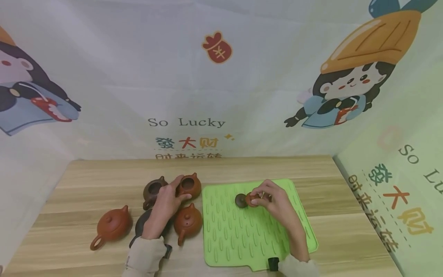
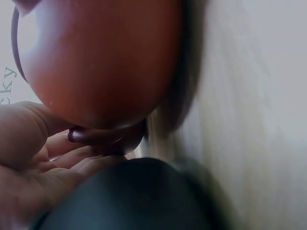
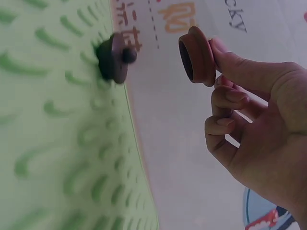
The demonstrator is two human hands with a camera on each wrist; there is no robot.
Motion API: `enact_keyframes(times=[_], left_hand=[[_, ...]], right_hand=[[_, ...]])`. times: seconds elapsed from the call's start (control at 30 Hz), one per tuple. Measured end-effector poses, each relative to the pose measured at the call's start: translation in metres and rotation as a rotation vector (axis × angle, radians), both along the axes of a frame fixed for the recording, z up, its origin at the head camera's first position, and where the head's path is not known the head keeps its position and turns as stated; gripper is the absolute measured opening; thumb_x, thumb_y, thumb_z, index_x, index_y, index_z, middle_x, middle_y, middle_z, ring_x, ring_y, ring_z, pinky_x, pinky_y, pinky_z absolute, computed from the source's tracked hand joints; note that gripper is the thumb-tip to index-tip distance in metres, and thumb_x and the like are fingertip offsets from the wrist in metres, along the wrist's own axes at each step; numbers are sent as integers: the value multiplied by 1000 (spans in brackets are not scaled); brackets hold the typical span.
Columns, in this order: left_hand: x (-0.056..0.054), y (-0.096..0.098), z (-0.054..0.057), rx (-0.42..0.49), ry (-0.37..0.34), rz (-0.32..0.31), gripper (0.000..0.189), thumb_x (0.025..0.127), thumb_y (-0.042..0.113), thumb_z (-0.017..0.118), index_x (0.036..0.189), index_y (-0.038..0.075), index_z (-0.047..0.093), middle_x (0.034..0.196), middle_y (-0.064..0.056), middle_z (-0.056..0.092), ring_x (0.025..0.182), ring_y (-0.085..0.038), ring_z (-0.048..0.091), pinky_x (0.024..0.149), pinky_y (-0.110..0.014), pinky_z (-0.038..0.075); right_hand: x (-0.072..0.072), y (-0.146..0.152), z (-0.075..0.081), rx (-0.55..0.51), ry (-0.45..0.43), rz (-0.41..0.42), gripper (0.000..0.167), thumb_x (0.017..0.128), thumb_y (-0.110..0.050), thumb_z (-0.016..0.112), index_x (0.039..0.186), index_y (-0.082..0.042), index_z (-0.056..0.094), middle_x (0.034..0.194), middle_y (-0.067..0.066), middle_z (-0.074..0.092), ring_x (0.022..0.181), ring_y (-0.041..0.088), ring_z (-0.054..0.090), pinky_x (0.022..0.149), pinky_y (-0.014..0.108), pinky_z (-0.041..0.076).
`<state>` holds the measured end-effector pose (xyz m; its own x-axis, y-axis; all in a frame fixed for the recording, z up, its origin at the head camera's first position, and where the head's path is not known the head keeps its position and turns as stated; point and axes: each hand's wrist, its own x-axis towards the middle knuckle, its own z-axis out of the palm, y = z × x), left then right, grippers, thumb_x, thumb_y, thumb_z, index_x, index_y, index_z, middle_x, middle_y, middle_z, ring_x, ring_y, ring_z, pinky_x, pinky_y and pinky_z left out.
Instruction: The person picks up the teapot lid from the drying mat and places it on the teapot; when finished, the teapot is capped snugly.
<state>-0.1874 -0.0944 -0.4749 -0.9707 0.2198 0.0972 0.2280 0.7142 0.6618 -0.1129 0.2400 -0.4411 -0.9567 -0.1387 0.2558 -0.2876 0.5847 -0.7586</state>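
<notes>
My left hand [image 1: 165, 204] holds a lidless reddish-brown clay teapot [image 1: 196, 186], fingers at its far side and thumb near. The left wrist view shows the teapot's rounded body [image 2: 105, 62] close up, with the fingers around its handle. Between thumb and fingertips, my right hand [image 1: 277, 202] pinches a reddish-brown teapot lid [image 3: 204, 57], raised above the green mat [image 1: 226, 238] and tilted so its hollow underside shows. Beside it on the mat sits a dark lid [image 3: 115, 60], knob up.
Left of the held teapot stands a dark brown lidless teapot [image 1: 154, 188]. My left forearm partly covers a black teapot [image 1: 140, 223]. Two lidded reddish teapots stand nearby, one nearer the mat [image 1: 190, 223] and one farther left [image 1: 115, 223]. A printed cloth backdrop [image 1: 259, 96] rises behind the table.
</notes>
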Motion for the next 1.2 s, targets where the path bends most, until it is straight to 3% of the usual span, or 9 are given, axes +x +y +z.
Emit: enact_keyframes(times=[0.3,0.7,1.2], left_hand=[[0,1,-2,14,7,6,68,93,10,88,152,-6,58,136,-39,68,122,-57,68,97,-65,58],[1,1,1,24,15,4,66,94,10,88,151,-6,59,136,-37,69,121,-55,69,97,-64,58],[0,-1,0,8,46,10,65,91,12,90,148,-6,62,130,-37,72,115,-54,72,93,-63,60]], right_hand=[[-25,-34,5,-19,-4,87,10,91,-5,87,100,-4,81,94,3,67,76,6,52,70,23,48],[-54,-95,-2,-58,-16,125,12,90,-6,89,98,-2,82,92,7,67,77,5,54,72,21,50],[-89,-144,-12,23,1,95,13,90,-13,90,98,-5,83,94,6,67,79,7,55,74,21,49]])
